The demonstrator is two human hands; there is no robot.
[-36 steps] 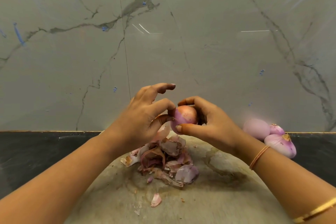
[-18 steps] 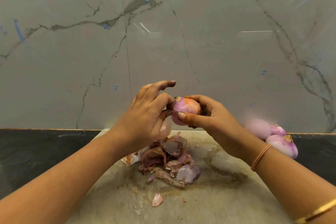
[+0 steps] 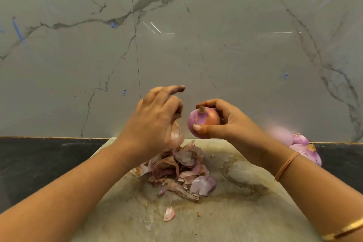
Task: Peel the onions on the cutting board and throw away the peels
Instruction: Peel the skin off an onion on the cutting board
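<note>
Your right hand (image 3: 233,125) grips onion (image 3: 202,122), stem up | your left hand (image 3: 153,124), just left, pinches peel (image 3: 176,137) above pile (image 3: 182,171)

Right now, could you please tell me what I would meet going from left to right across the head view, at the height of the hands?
Left hand pinching a loose peel → partly peeled onion → right hand gripping that onion → cluster of peeled onions.
</note>
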